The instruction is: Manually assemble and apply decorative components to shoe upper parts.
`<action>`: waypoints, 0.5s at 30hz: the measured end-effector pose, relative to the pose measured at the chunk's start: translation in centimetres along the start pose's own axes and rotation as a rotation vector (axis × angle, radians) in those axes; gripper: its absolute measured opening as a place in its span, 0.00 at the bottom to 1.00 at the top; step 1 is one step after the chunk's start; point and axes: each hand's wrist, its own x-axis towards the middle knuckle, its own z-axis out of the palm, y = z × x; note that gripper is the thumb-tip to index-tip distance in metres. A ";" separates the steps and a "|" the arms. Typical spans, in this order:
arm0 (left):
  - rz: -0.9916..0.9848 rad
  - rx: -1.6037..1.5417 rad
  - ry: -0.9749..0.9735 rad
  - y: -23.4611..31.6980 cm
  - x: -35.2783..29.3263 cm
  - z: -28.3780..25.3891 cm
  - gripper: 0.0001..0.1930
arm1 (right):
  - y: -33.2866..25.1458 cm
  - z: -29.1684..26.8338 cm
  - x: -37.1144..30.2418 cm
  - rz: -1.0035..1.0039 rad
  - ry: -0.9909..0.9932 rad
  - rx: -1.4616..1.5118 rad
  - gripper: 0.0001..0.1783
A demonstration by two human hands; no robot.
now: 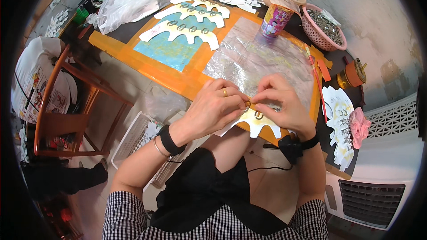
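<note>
A white scalloped piece [266, 129] with yellow smears lies at the table's near edge, its points hanging over my lap. On it sits an oval metal ring [259, 115]. My left hand [217, 106] is closed in a pinch around another metal ring [247, 105] above the piece. Against those fingertips, the thumb and fingers of my right hand [284, 104] are pinched together; what is between them is too small to make out. Farther left, several similar scalloped pieces [180, 34] with oval rings lie overlapping on a blue sheet [164, 54].
Two pink baskets [327, 40] of metal parts and a purple cup [274, 20] stand at the back. A brown pot [352, 74], finished-looking scalloped pieces [340, 124] and a pink cloth [359, 128] are at right. A wooden chair [66, 120] and white crate [133, 133] stand left.
</note>
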 end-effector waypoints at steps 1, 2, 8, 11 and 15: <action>0.009 0.023 0.013 0.0 -0.1 0.1 0.05 | 0.4 0.3 0.1 -0.050 -0.031 -0.032 0.07; 0.017 0.046 0.026 0.1 -0.1 0.2 0.05 | 0.6 0.6 0.1 -0.101 -0.063 -0.063 0.07; 0.003 0.018 0.052 0.1 -0.3 0.2 0.06 | 0.6 1.0 0.7 -0.111 -0.083 -0.089 0.06; -0.013 0.004 0.055 0.0 -0.3 0.2 0.07 | 0.8 1.3 0.9 -0.217 -0.052 -0.215 0.08; -0.039 -0.005 0.042 -0.2 -0.5 0.1 0.07 | 0.4 1.9 0.9 -0.289 -0.006 -0.278 0.10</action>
